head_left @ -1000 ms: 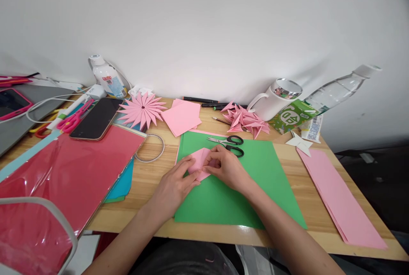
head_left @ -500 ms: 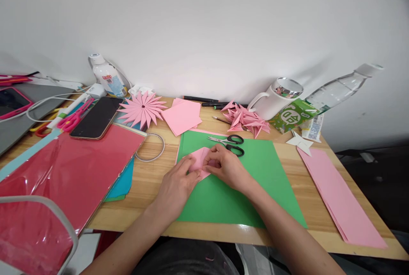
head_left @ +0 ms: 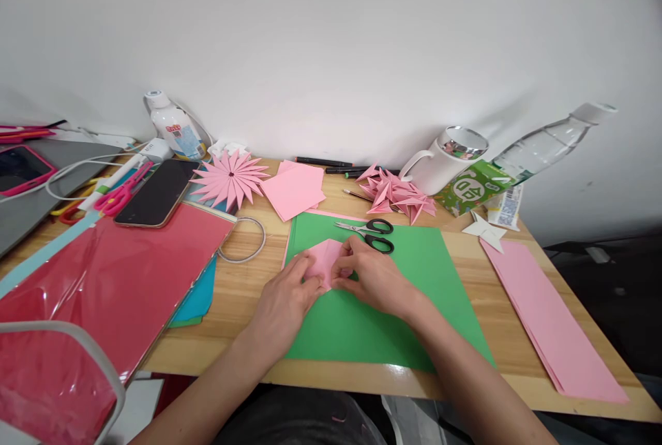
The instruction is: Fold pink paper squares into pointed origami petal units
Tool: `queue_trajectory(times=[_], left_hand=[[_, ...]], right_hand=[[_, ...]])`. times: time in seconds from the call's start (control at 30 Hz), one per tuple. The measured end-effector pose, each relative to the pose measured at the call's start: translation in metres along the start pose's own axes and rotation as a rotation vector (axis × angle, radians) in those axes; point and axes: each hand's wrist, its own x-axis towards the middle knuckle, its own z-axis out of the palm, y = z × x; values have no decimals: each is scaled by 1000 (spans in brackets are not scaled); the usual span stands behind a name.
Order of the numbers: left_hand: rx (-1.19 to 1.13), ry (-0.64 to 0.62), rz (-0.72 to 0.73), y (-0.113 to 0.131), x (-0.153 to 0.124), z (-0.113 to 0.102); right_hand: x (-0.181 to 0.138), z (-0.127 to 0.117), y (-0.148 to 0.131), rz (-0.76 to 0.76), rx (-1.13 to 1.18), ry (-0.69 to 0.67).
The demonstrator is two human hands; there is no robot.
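A small piece of pink paper (head_left: 325,256), partly folded, lies on the green paper sheet (head_left: 393,328) between my hands. My left hand (head_left: 286,299) presses its left side, with thumb and fingers closed on the edge. On the right side my right hand (head_left: 373,275) pinches the paper between bent fingers and thumb. My fingers hide part of the folds. Just beyond my right hand lie black-handled scissors (head_left: 376,230), blades pointing left.
Pink square sheets (head_left: 294,190), a pink paper star wheel (head_left: 231,176) and folded pink pieces (head_left: 396,193) lie behind. A tape roll (head_left: 263,236), phone (head_left: 158,194) and red pack (head_left: 129,272) are left. A white mug (head_left: 439,165) and long pink strips (head_left: 556,324) stand and lie right.
My right hand has shifted slightly downward along the paper, with its thumb nearer the lower edge. My left hand stays in about the same place.
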Motion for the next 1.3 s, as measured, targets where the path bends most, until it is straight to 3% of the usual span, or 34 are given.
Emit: queue_trajectory(times=[0.4, 0.67, 0.93, 1.1, 1.3], left_hand=[[307, -71, -21, 16, 6, 0], [222, -110, 9, 13, 7, -10], [245, -132, 177, 3, 7, -19], [314, -189, 223, -8, 6, -36], [245, -168, 244, -17, 7, -41]], right_hand=[[-1, -12, 22, 93, -79, 11], [-1, -12, 30, 29, -8, 30], [7, -6, 45, -31, 255, 237], [6, -7, 43, -67, 408, 47], [-1, -15, 34, -256, 511, -179]])
